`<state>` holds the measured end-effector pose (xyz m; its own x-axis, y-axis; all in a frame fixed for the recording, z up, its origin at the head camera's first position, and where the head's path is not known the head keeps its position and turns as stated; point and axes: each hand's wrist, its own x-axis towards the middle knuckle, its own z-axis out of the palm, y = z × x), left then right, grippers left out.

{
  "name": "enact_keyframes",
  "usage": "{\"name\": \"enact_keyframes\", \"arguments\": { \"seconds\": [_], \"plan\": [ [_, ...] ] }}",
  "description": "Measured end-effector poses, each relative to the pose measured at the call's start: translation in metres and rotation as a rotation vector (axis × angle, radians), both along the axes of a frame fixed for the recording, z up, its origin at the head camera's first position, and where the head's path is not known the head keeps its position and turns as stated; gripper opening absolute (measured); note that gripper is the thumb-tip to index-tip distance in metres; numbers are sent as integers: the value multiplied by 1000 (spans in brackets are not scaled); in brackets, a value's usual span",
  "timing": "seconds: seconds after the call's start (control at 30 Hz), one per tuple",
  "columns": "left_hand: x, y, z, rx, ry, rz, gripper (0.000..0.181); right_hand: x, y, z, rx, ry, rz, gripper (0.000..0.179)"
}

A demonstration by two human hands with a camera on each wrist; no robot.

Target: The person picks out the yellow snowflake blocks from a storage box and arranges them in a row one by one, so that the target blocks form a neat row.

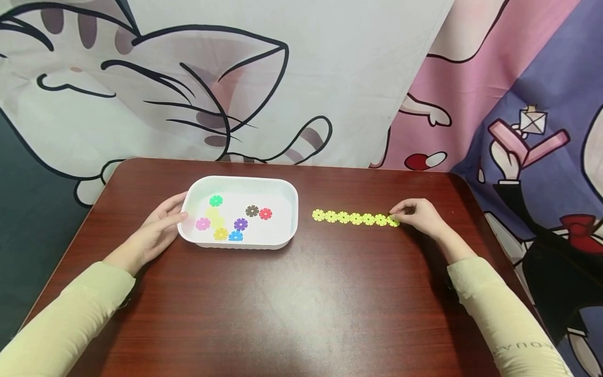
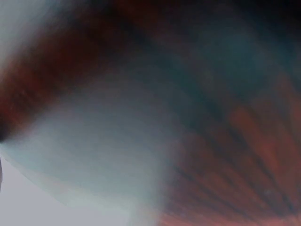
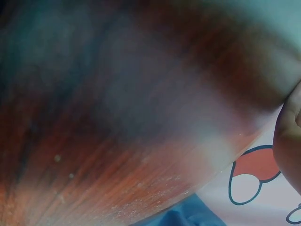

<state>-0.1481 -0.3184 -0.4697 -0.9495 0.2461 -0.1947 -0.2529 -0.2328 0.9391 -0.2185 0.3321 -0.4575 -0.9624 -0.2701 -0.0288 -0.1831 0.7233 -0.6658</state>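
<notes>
In the head view, a row of several yellow flower-shaped plastic discs (image 1: 355,218) lies on the table, edges touching or overlapping. My right hand (image 1: 418,215) pinches the disc at the row's right end between thumb and fingers, partly hiding it. A white shallow tray (image 1: 288,209) stands left of the row. My left hand (image 1: 157,228) holds its left side, thumb over the rim, other fingers outside. Inside the tray lie loose discs, among them a green one (image 1: 215,201), a red one (image 1: 266,213) and a purple one (image 1: 241,224). Part of my right hand shows at the right wrist view's edge.
The brown wooden table (image 1: 282,314) has rounded far corners. Behind it hangs a white cloth (image 1: 358,78) with a cartoon cat, and a pink and blue printed cloth (image 1: 494,68) at the right. Both wrist views are mostly blurred.
</notes>
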Motion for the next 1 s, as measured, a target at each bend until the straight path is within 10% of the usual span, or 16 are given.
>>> {"name": "enact_keyframes", "arguments": {
  "seconds": [1.0],
  "plan": [
    [0,0,-1,-15,13,-8,55,-17,-36,26,-44,0,-17,14]
  ]
}}
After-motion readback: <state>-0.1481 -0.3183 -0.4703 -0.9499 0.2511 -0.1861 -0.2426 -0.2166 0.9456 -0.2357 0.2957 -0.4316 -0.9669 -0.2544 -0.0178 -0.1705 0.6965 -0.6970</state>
